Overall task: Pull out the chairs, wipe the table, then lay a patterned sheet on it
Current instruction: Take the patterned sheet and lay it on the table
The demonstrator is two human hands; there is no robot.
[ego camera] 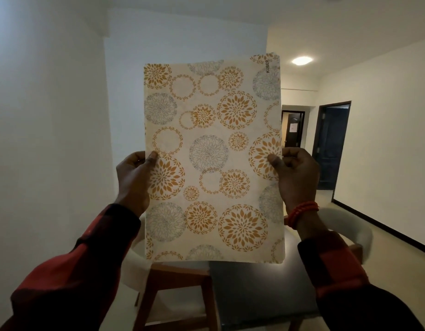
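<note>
Sheet: one patterned sheet (212,158), held upright in the air in front of the camera, above the table and not touching it. It is a thin rectangle of cream paper-like material printed with round flower medallions in orange and grey; light shows faintly through it. The word KUBER runs along its top right edge.
Left hand (135,180): one, its grip pinched on the sheet's left edge — thumb on the near face, fingers behind.
Right hand (296,173): one, its grip pinched on the sheet's right edge in the same way, at about the same height.
Sleeves: two, red and dark checked cloth, reaching to the wrists.
Bracelet (301,212): one band of small orange-red beads, wound around the right wrist.
Table (259,290): one, with a dark, smooth, slightly glossy top, below the sheet; its far end is hidden behind the sheet.
Chairs: two in view. The left chair (180,295) has a brown wooden frame and a pale rounded back, just beside the table's left edge. The right chair (350,232) shows a pale curved back at the table's right side — partly hidden by the right arm.
Doorways: two dark ones (331,144) in the white wall on the right.
Ceiling light (302,60): one, round, lit.
</note>
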